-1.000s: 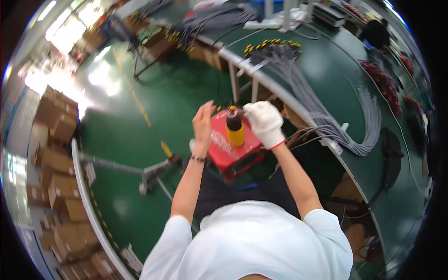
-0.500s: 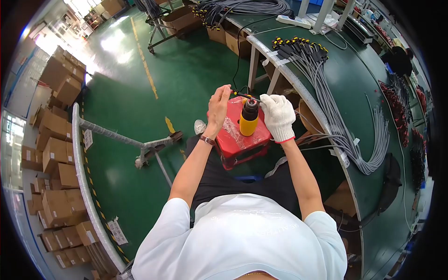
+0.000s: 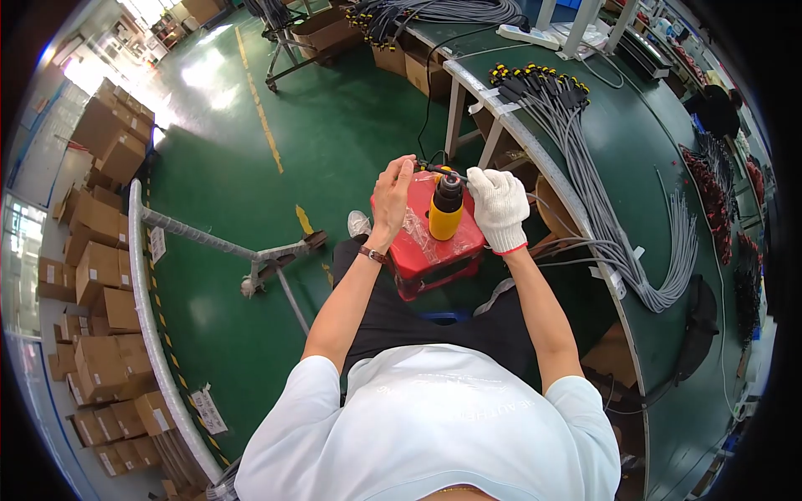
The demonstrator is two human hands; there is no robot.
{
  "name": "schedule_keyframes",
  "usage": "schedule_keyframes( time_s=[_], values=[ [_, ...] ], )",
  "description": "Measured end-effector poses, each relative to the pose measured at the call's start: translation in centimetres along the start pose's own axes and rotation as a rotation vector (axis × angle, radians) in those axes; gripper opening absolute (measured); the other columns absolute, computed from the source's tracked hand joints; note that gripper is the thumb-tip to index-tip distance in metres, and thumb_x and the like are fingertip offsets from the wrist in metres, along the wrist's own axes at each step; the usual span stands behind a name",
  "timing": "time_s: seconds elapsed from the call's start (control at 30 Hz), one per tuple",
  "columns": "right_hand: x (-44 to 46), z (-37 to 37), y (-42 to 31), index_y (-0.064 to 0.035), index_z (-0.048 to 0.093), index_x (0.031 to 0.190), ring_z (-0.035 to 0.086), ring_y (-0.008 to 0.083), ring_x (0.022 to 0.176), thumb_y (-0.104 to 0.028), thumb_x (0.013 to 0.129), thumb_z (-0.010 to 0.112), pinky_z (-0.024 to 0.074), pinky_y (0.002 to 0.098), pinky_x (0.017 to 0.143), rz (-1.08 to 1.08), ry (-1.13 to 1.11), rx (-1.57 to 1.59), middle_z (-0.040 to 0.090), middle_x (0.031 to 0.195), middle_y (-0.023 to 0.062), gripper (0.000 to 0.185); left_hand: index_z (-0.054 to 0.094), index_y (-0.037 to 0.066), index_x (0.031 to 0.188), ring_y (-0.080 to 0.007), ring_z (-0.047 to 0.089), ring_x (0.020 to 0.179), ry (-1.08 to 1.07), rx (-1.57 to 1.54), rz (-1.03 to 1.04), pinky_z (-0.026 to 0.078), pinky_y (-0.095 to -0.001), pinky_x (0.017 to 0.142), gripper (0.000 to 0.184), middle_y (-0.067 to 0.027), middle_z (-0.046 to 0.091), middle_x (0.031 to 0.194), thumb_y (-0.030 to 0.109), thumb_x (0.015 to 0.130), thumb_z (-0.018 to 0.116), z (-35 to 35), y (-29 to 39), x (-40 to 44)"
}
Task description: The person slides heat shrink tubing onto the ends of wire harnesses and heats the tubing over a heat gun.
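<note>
A yellow heat gun [image 3: 445, 222] stands on a red plastic stool [image 3: 411, 269] between my knees, its black nozzle pointing up. Just over the nozzle, a thin dark cable [image 3: 433, 169] spans the gap between my hands. My bare left hand [image 3: 391, 200] pinches its left end at the fingertips, where a small connector is partly hidden. In a white knitted glove, my right hand [image 3: 499, 204] grips the other end with thumb and fingers. Clear plastic film [image 3: 415, 229] covers part of the stool top.
To the right runs a green-topped bench [image 3: 635, 159] with a bundle of grey cables [image 3: 576, 159] ending in black and yellow connectors. Grey cables hang off its edge near my right hand. A metal frame [image 3: 267, 260] stands at left, with stacked cartons [image 3: 109, 367] beyond it.
Both hands keep their hold over the nozzle, with only a very slight shift of the fingers and cable. The heat gun and stool stay put.
</note>
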State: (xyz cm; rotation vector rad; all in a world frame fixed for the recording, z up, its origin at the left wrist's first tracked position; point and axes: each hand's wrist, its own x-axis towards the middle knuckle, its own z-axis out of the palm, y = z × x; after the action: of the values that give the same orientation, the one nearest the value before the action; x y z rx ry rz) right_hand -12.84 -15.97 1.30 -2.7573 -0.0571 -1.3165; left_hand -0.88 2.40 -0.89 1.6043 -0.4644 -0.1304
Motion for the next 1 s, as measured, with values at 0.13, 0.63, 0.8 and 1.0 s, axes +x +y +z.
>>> schedule_keyframes(
  time_s=[0.13, 0.63, 0.8, 1.0],
  values=[
    [-0.2, -0.2, 0.4, -0.0145, 0.063, 0.104, 0.058, 0.0245, 0.078, -0.011, 0.081, 0.068, 0.0461, 0.0382, 0.071, -0.011, -0.018, -0.041, 0.056, 0.081, 0.0026, 0.024, 0.063, -0.003, 0.128, -0.02, 0.06, 0.119, -0.028, -0.053, 0.002, 0.042, -0.0313, 0.106, 0.041, -0.0144, 0.068, 0.123, 0.03, 0.107, 0.05, 0.3, 0.0, -0.1],
    [-0.3, -0.5, 0.0, -0.0124, 0.066, 0.109, 0.062, 0.0272, 0.081, -0.008, 0.079, 0.073, 0.0505, 0.0389, 0.072, 0.018, -0.023, 0.038, 0.064, 0.089, 0.005, 0.031, 0.064, -0.001, 0.126, -0.0187, 0.062, 0.112, -0.001, -0.166, -0.051, 0.046, -0.0313, 0.1, 0.036, -0.0122, 0.068, 0.12, 0.026, 0.104, 0.056, 0.5, 1.2, -0.8],
    [-0.8, -1.4, -0.8, -0.0066, 0.072, 0.098, 0.066, 0.025, 0.078, -0.01, 0.085, 0.073, 0.0524, 0.0361, 0.071, 0.419, -0.079, 0.479, 0.069, 0.087, 0.0084, 0.014, 0.067, 0.002, 0.125, -0.0124, 0.061, 0.105, -0.049, -0.092, -0.024, 0.048, -0.0287, 0.092, 0.031, -0.0057, 0.069, 0.116, 0.021, 0.101, 0.061, 0.5, 1.0, -0.6],
    [-1.1, -2.8, -0.8, -0.0016, 0.073, 0.103, 0.059, 0.0071, 0.069, -0.014, 0.094, 0.069, 0.0494, 0.024, 0.061, 0.961, -0.286, 1.024, 0.069, 0.082, 0.0027, 0.016, 0.067, 0.002, 0.122, -0.0113, 0.062, 0.101, -0.024, -0.16, 0.055, 0.052, -0.0273, 0.087, 0.026, -0.0049, 0.07, 0.108, 0.014, 0.1, 0.063, 1.1, 1.1, -0.6]
  ],
)
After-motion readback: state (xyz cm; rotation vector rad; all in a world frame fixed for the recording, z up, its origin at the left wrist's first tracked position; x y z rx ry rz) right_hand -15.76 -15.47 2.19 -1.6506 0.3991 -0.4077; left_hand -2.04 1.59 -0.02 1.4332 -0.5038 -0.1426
